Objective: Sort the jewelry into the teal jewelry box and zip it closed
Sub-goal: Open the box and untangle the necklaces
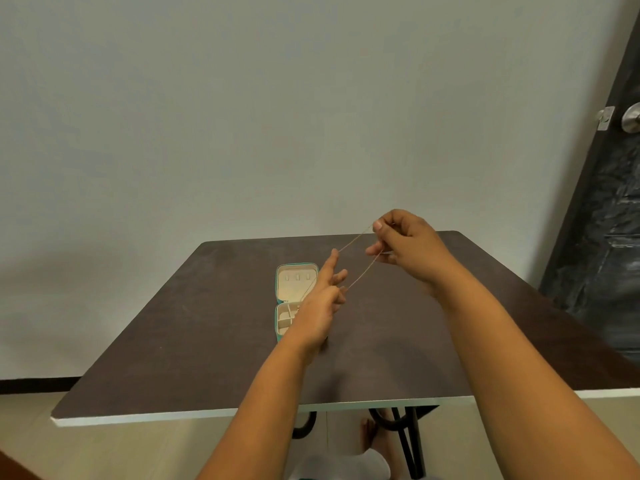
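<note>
A thin gold necklace chain (360, 271) is stretched in a loop between both hands, above the table. My right hand (405, 244) pinches its upper end with thumb and fingers. My left hand (322, 303) holds the lower end over its fingers, index finger extended. The teal jewelry box (297, 270) lies open on the dark table, its cream lid with three small tabs at the back and its divided tray in front. My left hand hides the right part of the tray.
The dark brown table (207, 323) has a white front edge and black metal legs. A pale wall stands behind it. A dark door with a metal knob (630, 117) is at the right. Feet show under the table.
</note>
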